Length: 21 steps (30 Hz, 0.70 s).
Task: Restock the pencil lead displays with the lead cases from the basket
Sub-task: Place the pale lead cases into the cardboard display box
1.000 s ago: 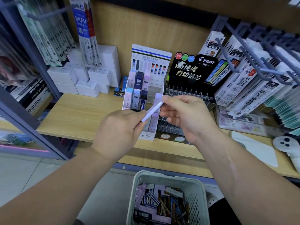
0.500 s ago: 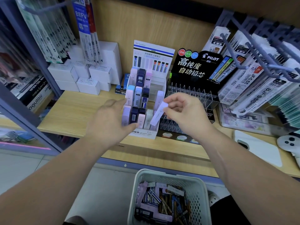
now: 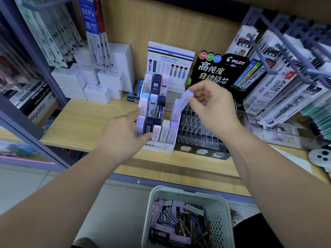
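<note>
Basket (image 3: 186, 191): nearest, below the shelf, with many cases still inside; most of the restocking looks undone.
Left hand (image 3: 123, 135): it has let go of the case both hands held a second ago. Its fingers now lie nearly straight against the display's left side, gripping nothing, probably steadying it.
Display (image 3: 159, 147): a white tiered stand on the shelf.
Case (image 3: 185, 99): lilac and tilted, it has moved from the front row up to the right middle slot, beside one standing there. It is not yet seated.
Right hand (image 3: 209, 102): thumb and curled fingers pinch the case's top.
Pilot rack (image 3: 197, 129): clear, just right of the display, untouched.
</note>
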Tool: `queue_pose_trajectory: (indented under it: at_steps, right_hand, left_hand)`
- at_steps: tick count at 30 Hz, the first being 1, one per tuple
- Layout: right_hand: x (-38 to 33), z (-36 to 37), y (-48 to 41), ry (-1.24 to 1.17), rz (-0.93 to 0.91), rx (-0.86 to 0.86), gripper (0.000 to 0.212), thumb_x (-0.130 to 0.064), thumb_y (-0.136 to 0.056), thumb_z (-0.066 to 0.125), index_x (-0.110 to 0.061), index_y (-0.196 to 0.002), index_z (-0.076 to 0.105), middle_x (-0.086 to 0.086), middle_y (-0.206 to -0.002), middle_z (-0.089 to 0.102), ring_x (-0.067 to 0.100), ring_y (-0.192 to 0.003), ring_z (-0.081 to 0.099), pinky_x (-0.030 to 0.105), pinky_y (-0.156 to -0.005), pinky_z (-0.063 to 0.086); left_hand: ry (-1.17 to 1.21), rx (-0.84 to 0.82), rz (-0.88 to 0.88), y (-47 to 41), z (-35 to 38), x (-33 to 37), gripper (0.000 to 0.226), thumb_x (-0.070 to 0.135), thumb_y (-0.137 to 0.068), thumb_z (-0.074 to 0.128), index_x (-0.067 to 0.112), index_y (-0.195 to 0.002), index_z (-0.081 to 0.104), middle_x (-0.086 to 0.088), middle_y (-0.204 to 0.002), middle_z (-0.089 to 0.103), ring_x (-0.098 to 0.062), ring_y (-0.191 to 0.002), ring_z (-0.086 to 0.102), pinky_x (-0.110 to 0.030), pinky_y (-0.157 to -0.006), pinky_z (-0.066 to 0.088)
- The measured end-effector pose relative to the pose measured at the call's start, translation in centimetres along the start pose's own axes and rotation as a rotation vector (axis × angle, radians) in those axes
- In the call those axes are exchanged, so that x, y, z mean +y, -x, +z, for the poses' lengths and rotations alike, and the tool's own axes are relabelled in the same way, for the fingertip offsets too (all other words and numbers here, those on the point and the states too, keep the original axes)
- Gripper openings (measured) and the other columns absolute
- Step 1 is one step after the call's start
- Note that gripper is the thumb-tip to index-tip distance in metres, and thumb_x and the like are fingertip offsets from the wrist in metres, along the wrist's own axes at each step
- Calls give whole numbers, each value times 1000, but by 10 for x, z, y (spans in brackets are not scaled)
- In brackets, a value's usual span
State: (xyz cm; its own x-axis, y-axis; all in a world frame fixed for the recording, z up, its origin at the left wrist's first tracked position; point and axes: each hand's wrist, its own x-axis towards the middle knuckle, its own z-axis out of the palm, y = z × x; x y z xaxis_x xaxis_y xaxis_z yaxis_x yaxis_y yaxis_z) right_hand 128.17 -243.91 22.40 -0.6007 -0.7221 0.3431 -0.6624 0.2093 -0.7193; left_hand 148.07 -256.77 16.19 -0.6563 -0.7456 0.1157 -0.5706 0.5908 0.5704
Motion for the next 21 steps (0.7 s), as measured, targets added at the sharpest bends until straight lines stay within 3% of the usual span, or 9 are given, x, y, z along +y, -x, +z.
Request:
queue_pose_trajectory:
  at_steps: [2, 6, 14, 17, 21]
  right_hand:
    - [3, 6, -2, 105, -50, -66, 16, -8, -93, 68, -21, -104, 69, -13, -87, 65, -1, -78, 61, 14, -74, 51]
    - [9, 15, 3, 277, -155, -94, 14, -9, -93, 67, -15, -106, 71, -8, -87, 62, 8, -76, 59, 28, -76, 55]
    - [8, 10, -7, 335, -208, -176, 17, -6, -91, 70, -12, -107, 73, -5, -90, 62, 12, -77, 58, 33, -81, 56]
    - [15, 15, -4, 373, -315, -145, 12, -2, -87, 72, -7, -98, 74, 5, -93, 65, 22, -78, 62, 43, -75, 57]
    - [23, 20, 0, 402, -351, -104, 10, -4, -86, 74, -5, -96, 76, 9, -93, 65, 28, -80, 64, 45, -71, 58]
  left_hand:
    - [-2, -1, -8, 0, 0, 0, 85, 54, -79, 75, 29, -151, 39, 2, -124, 67, -18, -100, 65, -36, -86, 55]
    - [2, -2, -5, 0, -1, 0, 84, 54, -78, 74, 29, -151, 40, 5, -123, 68, -17, -100, 66, -33, -86, 53]
    - [-10, -22, -15, 0, -2, 0, 84, 54, -79, 74, 31, -151, 38, 5, -119, 69, -17, -97, 67, -36, -86, 54]
    - [-32, -30, -12, 1, -1, 0, 85, 55, -80, 73, 30, -152, 37, 3, -117, 70, -18, -96, 66, -36, -84, 54]
    - [-32, -41, -6, 2, -1, -1, 85, 53, -80, 73, 30, -153, 35, 2, -115, 70, -18, -94, 66, -36, -84, 54]
